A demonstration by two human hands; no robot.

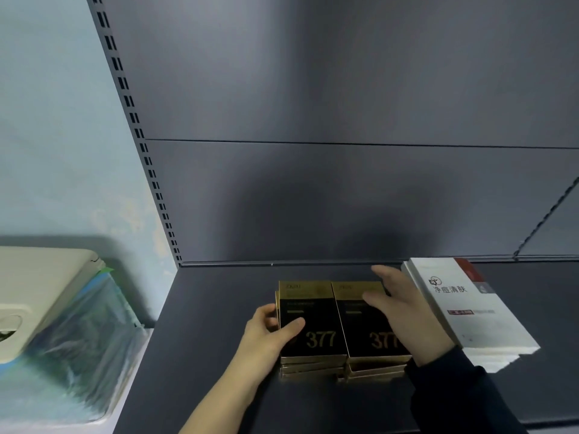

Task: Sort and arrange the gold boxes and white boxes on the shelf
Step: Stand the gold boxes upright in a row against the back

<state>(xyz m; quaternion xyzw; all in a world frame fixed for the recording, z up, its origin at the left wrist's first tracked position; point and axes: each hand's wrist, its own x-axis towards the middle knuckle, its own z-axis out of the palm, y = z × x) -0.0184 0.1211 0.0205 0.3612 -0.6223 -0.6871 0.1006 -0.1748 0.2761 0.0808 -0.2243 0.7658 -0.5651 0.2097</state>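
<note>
A head-height view looks down on a dark grey metal shelf [219, 339] with a matching grey back panel [344, 198]. In the middle of the shelf lie two low stacks of flat gold-edged boxes with black fronts printed "377". The left gold stack [316, 343] and the right gold stack [363, 336] sit side by side and touching, with their front edges roughly level.

The person's left hand [269, 327] grips the left stack's outer side, with fingers curled round the edge and the thumb on the top box. The right hand [404, 311], in a dark sleeve, lies flat with straight, spread fingers on the right stack's top and outer edge.

Just right of that hand, a stack of flat white boxes [463, 305] with red trim sits on the same shelf, its layers slipped out of line and angled.

The gold boxes seem grouped and nearly squared, though the lower ones jut out slightly. The white stack appears not yet straightened.

Beyond the shelf's left end lies an off-white object wrapped in clear plastic [62, 308].
</note>
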